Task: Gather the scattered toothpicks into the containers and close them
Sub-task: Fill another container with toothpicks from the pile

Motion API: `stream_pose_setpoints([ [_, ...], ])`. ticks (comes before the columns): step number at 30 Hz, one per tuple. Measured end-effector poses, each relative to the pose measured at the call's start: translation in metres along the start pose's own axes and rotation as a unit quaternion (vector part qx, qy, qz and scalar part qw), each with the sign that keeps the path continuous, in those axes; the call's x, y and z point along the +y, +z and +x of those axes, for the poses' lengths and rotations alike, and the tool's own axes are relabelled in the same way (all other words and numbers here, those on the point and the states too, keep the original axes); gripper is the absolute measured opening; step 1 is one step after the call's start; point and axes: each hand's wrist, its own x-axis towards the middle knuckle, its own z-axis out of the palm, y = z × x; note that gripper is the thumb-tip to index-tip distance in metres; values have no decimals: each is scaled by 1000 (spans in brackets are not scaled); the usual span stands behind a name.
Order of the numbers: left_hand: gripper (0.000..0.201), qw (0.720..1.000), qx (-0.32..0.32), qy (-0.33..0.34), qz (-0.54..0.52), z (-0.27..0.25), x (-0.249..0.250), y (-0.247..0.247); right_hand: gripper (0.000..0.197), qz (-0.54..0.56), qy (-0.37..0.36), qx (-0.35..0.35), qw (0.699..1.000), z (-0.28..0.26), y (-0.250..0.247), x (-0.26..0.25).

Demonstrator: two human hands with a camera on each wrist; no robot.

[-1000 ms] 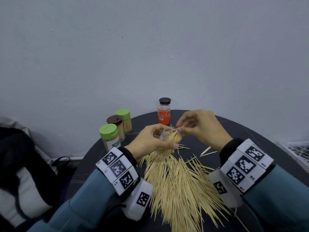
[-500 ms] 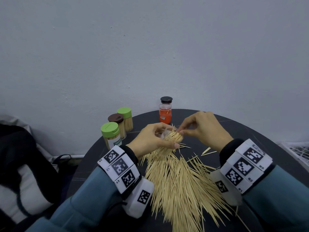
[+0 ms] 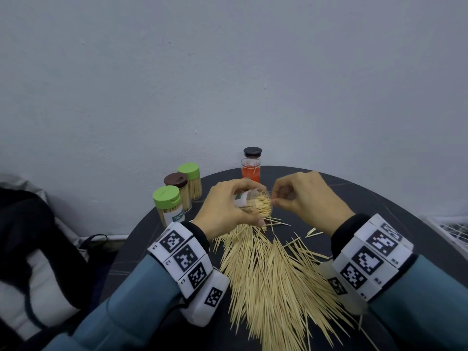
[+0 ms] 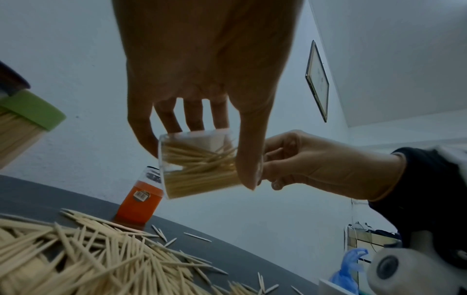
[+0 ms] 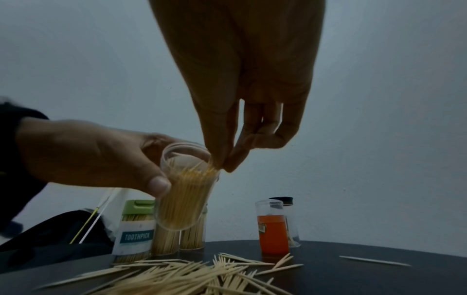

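Here we note first what is obscured: the left hand (image 3: 229, 206) covers most of the clear container (image 3: 249, 200), so only part of its label and its open mouth show in the head view. The hand's fingers and thumb curl round the container, holding it tilted above the table (image 3: 367, 198), mouth toward the right hand (image 3: 307, 198). We see it packed with pale toothpicks, their tips at the rim. The right hand's thumb and forefinger are pinched together at that rim on toothpick tips; how many we cannot tell. Below both hands, loose toothpicks (image 3: 273, 279) lie fanned on the table. Beyond the left hand stand three capped containers (image 3: 168, 206); beyond the gap between the hands, an orange container (image 3: 250, 171).
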Motion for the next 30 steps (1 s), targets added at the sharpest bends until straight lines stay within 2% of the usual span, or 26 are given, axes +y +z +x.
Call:
stream_pose_setpoints([
  [4,58,1000,7,6,10,0,0,0,6,45,-10,-55,997,-1,-3,-8],
  [6,58,1000,5,6,12,-1,1,0,6,79,-10,-61,995,-2,-4,-11],
  [12,58,1000,-10,4,17,-2,4,0,6,39,26,5,999,-1,0,-9],
  [18,60,1000,-13,-5,16,0,1,1,1,66,2,-68,996,-2,0,-9],
  [23,58,1000,-10,-7,12,0,2,0,10,113,23,-8,993,0,6,-5],
  [28,58,1000,-15,-18,11,0,1,-1,6,110,9,-9,994,0,4,-2],
  [30,58,1000,-14,-21,7,0,0,-1,8,100,20,12,995,-1,3,-2],
])
